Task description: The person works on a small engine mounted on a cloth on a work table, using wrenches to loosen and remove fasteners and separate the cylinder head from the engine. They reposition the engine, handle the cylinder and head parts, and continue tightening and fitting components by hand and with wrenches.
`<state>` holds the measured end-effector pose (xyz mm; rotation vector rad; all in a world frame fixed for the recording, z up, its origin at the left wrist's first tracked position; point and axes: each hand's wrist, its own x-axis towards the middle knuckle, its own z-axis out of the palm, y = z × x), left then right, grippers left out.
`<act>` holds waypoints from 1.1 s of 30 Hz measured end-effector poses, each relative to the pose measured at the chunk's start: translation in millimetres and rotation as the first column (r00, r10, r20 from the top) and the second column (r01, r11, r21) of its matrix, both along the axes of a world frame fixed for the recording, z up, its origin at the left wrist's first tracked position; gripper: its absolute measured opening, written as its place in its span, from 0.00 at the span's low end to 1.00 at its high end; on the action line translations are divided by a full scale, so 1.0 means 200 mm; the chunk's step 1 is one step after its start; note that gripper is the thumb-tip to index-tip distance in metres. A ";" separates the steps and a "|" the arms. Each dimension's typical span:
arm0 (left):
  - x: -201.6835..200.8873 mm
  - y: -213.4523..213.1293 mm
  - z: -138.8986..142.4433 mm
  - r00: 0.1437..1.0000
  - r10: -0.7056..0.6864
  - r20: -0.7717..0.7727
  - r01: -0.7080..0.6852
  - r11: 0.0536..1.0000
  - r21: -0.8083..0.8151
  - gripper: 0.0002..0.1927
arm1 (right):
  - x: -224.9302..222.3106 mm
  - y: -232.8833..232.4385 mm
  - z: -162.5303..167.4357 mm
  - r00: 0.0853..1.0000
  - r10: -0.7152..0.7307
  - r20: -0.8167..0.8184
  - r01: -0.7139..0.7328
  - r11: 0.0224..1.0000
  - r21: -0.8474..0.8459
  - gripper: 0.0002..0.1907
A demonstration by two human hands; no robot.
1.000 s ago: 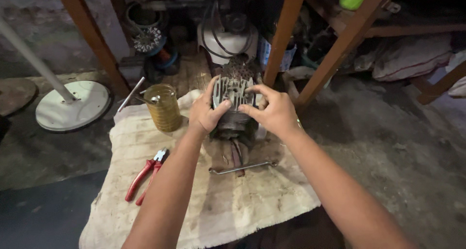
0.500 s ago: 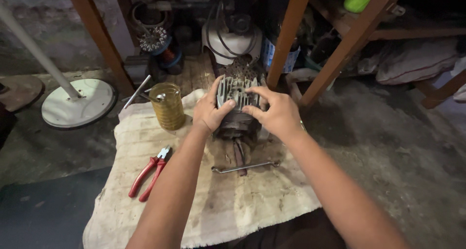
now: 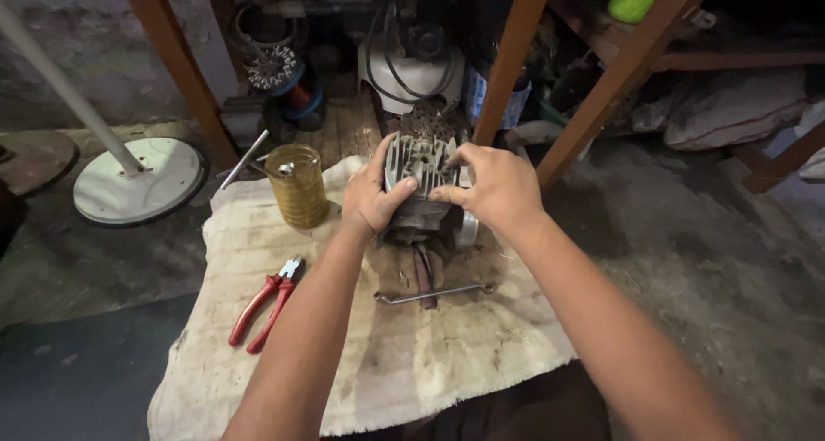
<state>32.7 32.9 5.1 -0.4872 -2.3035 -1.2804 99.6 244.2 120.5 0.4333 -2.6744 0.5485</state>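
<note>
Both hands clasp a finned metal engine part point(image 3: 421, 179) standing on a stained cloth point(image 3: 258, 260): left hand point(image 3: 371, 199) wrapped around its side, right hand point(image 3: 494, 187) pinching its top edge. Below them lies a thin wrench point(image 3: 434, 294); red pliers point(image 3: 265, 302) rest lower left. Seemingly mid-dismantling, the part likely needs steadying while fingers work it loose.

One view only, worn on the head, looking steeply down and forward over both forearms. Close in: left hand point(image 3: 371, 202) and right hand point(image 3: 497, 186) just above frame centre, around a finned metal engine part point(image 3: 418, 162). Stained cloth point(image 3: 412, 355) filling the lower middle. Farther ahead, along the top edge, wooden frame legs point(image 3: 507, 58) and a white round base point(image 3: 137, 181) at left. No second view to overlap.
</note>
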 end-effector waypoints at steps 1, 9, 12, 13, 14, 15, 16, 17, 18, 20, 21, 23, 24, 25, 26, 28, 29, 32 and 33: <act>0.00 0.00 0.00 1.000 0.003 0.016 -0.003 1.000 0.001 0.46 | 0.01 0.00 0.00 1.000 0.012 -0.009 -0.012 1.000 -0.018 0.33; 0.01 0.01 0.02 0.998 0.036 0.058 -0.035 0.999 -0.018 0.46 | 0.01 0.00 0.01 1.000 0.027 -0.001 -0.027 0.999 0.044 0.30; 0.01 0.01 0.02 0.998 0.015 0.062 -0.015 1.000 0.008 0.45 | 0.01 0.00 0.02 0.999 0.037 -0.030 -0.034 0.996 0.077 0.33; 0.01 0.01 0.03 0.998 0.013 0.055 -0.013 1.000 0.005 0.45 | 0.01 0.00 0.02 0.991 0.098 -0.087 -0.094 0.994 0.054 0.33; 0.01 0.01 0.03 0.999 0.012 0.047 -0.012 1.000 0.004 0.45 | 0.01 -0.01 0.03 0.977 0.159 -0.145 -0.156 0.987 0.036 0.33; 0.01 0.01 0.03 0.999 0.010 0.041 -0.010 1.000 0.001 0.45 | 0.01 -0.01 0.03 0.991 0.110 -0.072 -0.106 0.993 0.050 0.32; 0.01 0.02 0.03 0.999 0.011 0.050 -0.011 1.000 0.004 0.45 | 0.01 -0.01 0.04 0.998 0.059 0.002 -0.059 0.996 0.070 0.31; 0.01 0.02 0.03 0.998 0.012 0.060 -0.013 1.000 0.005 0.46 | 0.00 -0.01 0.04 0.997 0.005 0.075 -0.012 0.996 0.092 0.31; 0.01 0.02 0.03 0.998 0.013 0.069 -0.013 1.000 0.005 0.46 | 0.00 -0.01 0.05 0.997 -0.016 0.070 0.007 0.991 0.134 0.32; 0.01 0.01 0.03 0.999 0.007 0.047 -0.007 1.000 0.007 0.46 | -0.01 -0.01 0.06 0.997 -0.057 0.056 0.043 0.976 0.215 0.34; 0.01 0.01 0.02 0.999 0.004 0.038 -0.004 1.000 0.008 0.45 | 0.00 -0.01 0.06 0.998 -0.035 0.044 0.026 0.983 0.181 0.34; 0.01 0.01 0.03 0.999 0.014 0.049 -0.013 1.000 -0.005 0.45 | 0.00 -0.01 0.05 1.000 0.007 0.012 -0.009 0.994 0.113 0.34; 0.01 0.01 0.03 0.998 0.018 0.056 -0.017 1.000 -0.011 0.45 | 0.00 -0.01 0.05 0.997 0.068 -0.047 -0.062 0.992 0.112 0.33; 0.01 0.02 0.03 0.998 0.019 0.063 -0.018 1.000 -0.011 0.45 | 0.00 -0.01 0.04 0.986 0.128 -0.105 -0.116 0.986 0.117 0.32; 0.01 0.01 0.03 0.997 0.021 0.072 -0.020 1.000 -0.012 0.45 | 0.00 -0.01 0.04 0.969 0.188 -0.162 -0.169 0.978 0.123 0.32; 0.01 0.01 0.03 0.997 0.021 0.077 -0.020 1.000 -0.014 0.45 | -0.01 -0.01 0.05 0.998 0.055 0.000 -0.055 0.984 0.172 0.31; 0.01 0.01 0.03 0.997 0.020 0.073 -0.019 1.000 -0.013 0.45 | -0.01 -0.01 0.05 0.997 -0.016 0.078 0.000 0.979 0.203 0.30; 0.01 0.01 0.03 0.999 0.009 0.051 -0.009 1.000 0.001 0.45 | -0.02 -0.01 0.06 1.000 -0.002 -0.023 0.008 0.975 0.223 0.33; 0.01 0.01 0.02 0.999 0.003 0.044 -0.003 1.000 0.009 0.45 | -0.02 -0.01 0.06 0.997 0.048 -0.065 -0.034 0.978 0.206 0.34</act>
